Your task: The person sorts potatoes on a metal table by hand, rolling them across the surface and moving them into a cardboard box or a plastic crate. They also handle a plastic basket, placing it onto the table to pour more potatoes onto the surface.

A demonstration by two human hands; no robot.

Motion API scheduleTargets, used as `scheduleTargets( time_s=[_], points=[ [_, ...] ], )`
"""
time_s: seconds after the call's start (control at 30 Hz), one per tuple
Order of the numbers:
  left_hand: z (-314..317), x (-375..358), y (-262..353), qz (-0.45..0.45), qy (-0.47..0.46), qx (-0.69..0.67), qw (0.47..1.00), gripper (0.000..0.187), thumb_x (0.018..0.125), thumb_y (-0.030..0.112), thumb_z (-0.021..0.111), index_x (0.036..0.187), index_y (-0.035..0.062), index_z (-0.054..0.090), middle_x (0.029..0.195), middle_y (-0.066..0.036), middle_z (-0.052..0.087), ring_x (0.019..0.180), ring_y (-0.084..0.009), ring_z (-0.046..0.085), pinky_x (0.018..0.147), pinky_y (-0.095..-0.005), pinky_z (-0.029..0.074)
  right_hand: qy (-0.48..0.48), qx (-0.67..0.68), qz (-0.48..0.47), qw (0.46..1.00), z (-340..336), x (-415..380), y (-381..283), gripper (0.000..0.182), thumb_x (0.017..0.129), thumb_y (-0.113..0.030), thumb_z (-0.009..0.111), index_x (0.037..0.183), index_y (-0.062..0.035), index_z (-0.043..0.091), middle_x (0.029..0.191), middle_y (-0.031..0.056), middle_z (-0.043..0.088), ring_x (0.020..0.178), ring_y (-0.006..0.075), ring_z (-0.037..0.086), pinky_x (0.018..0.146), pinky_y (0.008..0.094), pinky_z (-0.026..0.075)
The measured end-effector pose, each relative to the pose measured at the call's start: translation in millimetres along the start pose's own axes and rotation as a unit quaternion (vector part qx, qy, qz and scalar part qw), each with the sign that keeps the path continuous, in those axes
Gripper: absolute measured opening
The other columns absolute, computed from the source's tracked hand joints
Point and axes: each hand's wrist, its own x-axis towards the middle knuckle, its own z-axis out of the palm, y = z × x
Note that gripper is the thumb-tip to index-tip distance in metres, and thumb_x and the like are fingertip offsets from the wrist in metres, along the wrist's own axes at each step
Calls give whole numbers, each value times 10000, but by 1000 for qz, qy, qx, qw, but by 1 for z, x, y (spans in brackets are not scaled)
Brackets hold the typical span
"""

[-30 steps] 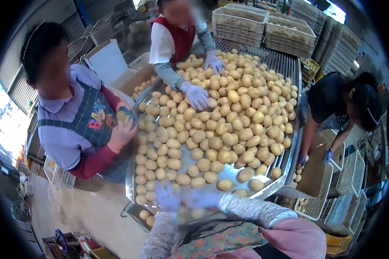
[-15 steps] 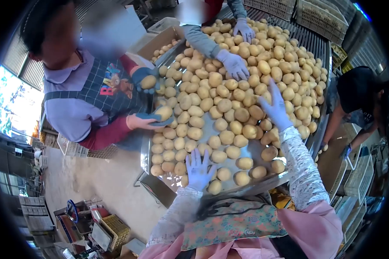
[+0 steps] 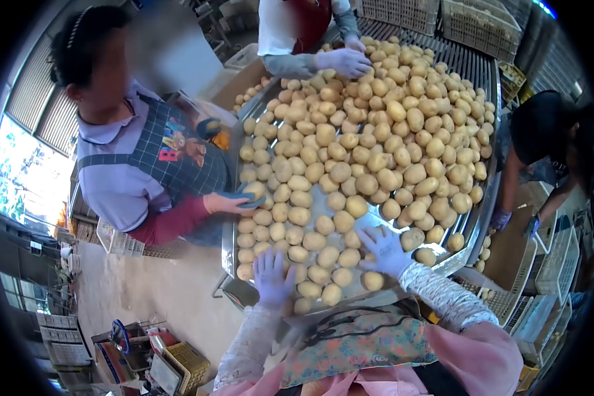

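Many pale yellow-brown potatoes (image 3: 415, 120) cover a metal sorting table (image 3: 227, 254), heaped thickly at the back right and lying in a single layer at the front. My left hand (image 3: 274, 280), in a lilac glove, is at the front left edge with its fingers spread beside the nearest potatoes. Among the loose potatoes at the front right, my right hand (image 3: 384, 252) rests with fingers apart, touching or close to a few of them. Neither hand grips a potato.
A co-worker in a checked apron (image 3: 201, 175) stands at the left, a potato at one gloved hand (image 3: 244, 200). Across the table another person's gloved hand (image 3: 344, 63) is over the heap. At right someone bends by crates (image 3: 549, 270). More crates (image 3: 478, 30) stand behind.
My right hand has come back from the heap toward the front edge. My left hand has shifted left and nearer. The far co-worker's hands have drawn together, and potatoes have spread forward.
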Motion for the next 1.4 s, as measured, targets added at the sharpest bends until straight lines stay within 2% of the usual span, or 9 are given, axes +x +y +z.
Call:
scheduleTargets(
  time_s=[0.17, 0.37, 0.57, 0.83, 0.9, 1.0, 1.13, 1.27, 1.4],
  points=[
    [76, 14, 35, 7, 85, 127, 988, 726, 937, 506, 599, 1504, 67, 481, 1492, -293, 447, 1372, -545, 392, 1155, -657, 259, -40, -85, -103, 990, 0, 0, -16, 923, 785, -616, 709, 1572, -257, 388, 1562, 126, 418, 1361, 466, 395, 1142, 626, 299],
    [27, -55, 17, 44, -25, 42, 998, 693, 903, 519, 645, 1504, 203, 506, 1504, -187, 476, 1347, -518, 420, 1130, -675, 252, -61, -45, -249, 965, 18, -9, -23, 855, 740, -640, 739, 1507, -375, 470, 1577, 117, 408, 1435, 483, 331, 1165, 638, 273],
    [-22, -86, -12, -112, -77, 40, 990, 596, 879, 450, 653, 1311, 42, 610, 1267, -168, 622, 1208, -423, 540, 1112, -618, 308, -139, -64, -248, 956, 40, 26, -75, 801, 680, -608, 792, 1409, -360, 573, 1584, 171, 373, 1451, 477, 319, 1213, 578, 230],
    [29, -11, -13, -35, 82, -5, 996, 538, 895, 352, 652, 1316, 22, 604, 1294, -203, 610, 1220, -410, 536, 1096, -558, 362, -127, 8, -306, 943, 90, 24, -140, 572, 780, -536, 729, 1294, -288, 687, 1539, 266, 385, 1446, 466, 344, 1215, 557, 236],
    [59, -7, 16, -11, 73, 119, 990, 611, 895, 375, 656, 1401, 44, 564, 1407, -229, 550, 1299, -428, 499, 1129, -576, 337, -122, 34, -296, 947, 85, 12, -132, 481, 833, -494, 696, 1254, -262, 710, 1508, 200, 462, 1430, 388, 395, 1191, 514, 288],
    [48, -25, 36, 64, -12, -4, 998, 672, 907, 416, 649, 1465, 67, 517, 1498, -248, 474, 1355, -455, 456, 1151, -598, 305, -270, 191, -343, 879, 51, 19, -69, 326, 912, -382, 641, 1178, -206, 708, 1252, 61, 650, 1245, 249, 569, 1046, 453, 454],
    [11, -41, 2, 108, -50, -4, 993, 700, 916, 458, 639, 1486, 79, 493, 1529, -251, 439, 1368, -477, 434, 1169, -620, 263, -33, 327, -19, 944, -56, 57, 13, 248, 938, -205, 645, 1152, -101, 716, 1131, 92, 693, 1029, 301, 648, 878, 434, 525],
    [49, -21, 7, -53, -22, 67, 996, 753, 923, 521, 610, 1476, 26, 483, 1538, -266, 429, 1403, -495, 396, 1193, -619, 216, 190, -8, 102, 976, -81, 125, 110, 433, 904, -268, 597, 1322, -164, 637, 1254, 92, 667, 1135, 274, 633, 1016, 455, 468],
    [87, 6, 49, -39, 56, 129, 989, 855, 921, 569, 593, 1395, -134, 483, 1455, -342, 482, 1392, -513, 404, 1206, -605, 211, 66, -102, 131, 984, -49, 168, 102, 562, 866, -414, 580, 1405, -253, 569, 1250, 115, 644, 1128, 305, 609, 999, 589, 398]
  ],
)
